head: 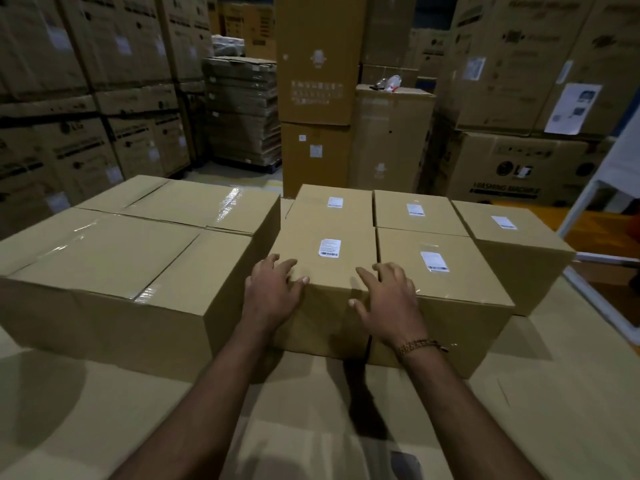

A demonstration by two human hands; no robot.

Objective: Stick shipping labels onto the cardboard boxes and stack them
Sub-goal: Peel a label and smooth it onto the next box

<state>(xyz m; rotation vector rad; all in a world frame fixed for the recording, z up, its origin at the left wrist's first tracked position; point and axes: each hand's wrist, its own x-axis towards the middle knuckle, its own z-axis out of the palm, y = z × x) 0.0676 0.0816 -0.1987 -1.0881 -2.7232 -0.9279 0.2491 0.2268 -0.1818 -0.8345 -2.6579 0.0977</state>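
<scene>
1. A big brown cardboard box with clear tape point(114, 258) sits just to the left of the small boxes, and a second big one point(194, 202) sits behind it.
2. A tall stack of brown cardboard cartons point(317, 91) stands behind the small boxes, and walls of printed cartons point(86, 98) fill the left and right sides.
3. A pile of flat folded cardboard point(242, 109) sits on a pallet far back.
4. A white metal frame point(588, 216) stands at the right edge.
5. There are five small brown cardboard boxes, and each has one white sticker on top.
6. The near small brown cardboard box point(329, 261) sits on a flat cardboard-covered surface point(554, 393), touching the box on its right point(446, 271).
7. Its white shipping label point(329, 247) is stuck on the top.
8. The left hand point(273, 289) rests on the box's near left corner with fingers spread, not gripping.
9. The right hand point(388, 299) rests on the near right corner, fingers spread too, with a gold bracelet point(420, 345) on the wrist.
</scene>
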